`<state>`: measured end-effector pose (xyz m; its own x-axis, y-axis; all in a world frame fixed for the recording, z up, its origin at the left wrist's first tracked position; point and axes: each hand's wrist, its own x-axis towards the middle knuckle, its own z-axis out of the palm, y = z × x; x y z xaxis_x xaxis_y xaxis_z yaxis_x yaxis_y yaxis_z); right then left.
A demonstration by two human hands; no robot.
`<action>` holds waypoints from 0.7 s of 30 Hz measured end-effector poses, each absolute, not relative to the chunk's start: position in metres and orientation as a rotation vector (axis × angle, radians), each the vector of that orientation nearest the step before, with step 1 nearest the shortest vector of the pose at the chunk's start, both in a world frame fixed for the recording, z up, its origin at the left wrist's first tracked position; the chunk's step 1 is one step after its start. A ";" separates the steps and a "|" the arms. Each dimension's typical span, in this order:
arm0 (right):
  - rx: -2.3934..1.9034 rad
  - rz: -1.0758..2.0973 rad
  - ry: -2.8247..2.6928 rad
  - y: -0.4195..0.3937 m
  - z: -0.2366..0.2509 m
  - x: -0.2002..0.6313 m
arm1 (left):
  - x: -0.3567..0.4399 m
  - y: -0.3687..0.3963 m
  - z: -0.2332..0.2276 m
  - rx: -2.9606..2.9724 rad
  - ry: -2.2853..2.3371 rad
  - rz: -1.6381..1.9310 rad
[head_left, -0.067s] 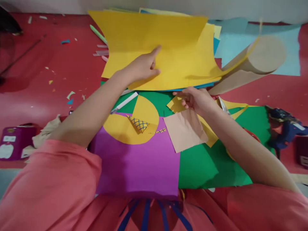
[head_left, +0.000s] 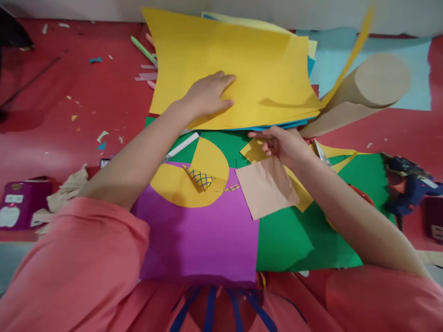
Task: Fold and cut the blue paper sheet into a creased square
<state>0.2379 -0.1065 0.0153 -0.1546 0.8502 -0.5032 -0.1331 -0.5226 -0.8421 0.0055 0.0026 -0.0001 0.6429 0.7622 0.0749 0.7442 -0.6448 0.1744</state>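
Now the yellow sheet (head_left: 249, 64) lies on top of a paper stack at the far side, its right edge curled up. Left hand (head_left: 207, 94) presses flat on it, fingers spread. Right hand (head_left: 282, 144) pinches the stack's near edge. Near it lie a brown roll (head_left: 367, 90) and a tan square (head_left: 266, 186).

Even light, perhaps slight motion blur

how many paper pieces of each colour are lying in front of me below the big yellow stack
purple sheet: 1
green sheet: 1
tan square: 1
yellow cut circle: 1
small yellow scrap by the right hand: 1
total: 5
The left hand lies flat on the yellow stack, left out of the count.
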 end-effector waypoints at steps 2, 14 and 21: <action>-1.368 1.748 -0.851 -0.108 0.014 0.238 | 0.012 -0.002 0.004 2.615 1.369 0.299; -1.329 1.597 -0.910 -0.105 0.005 0.234 | 0.023 -0.031 0.005 2.637 1.126 0.226; -1.359 1.648 -0.939 -0.118 0.027 0.248 | 0.021 -0.023 0.002 2.738 1.152 0.193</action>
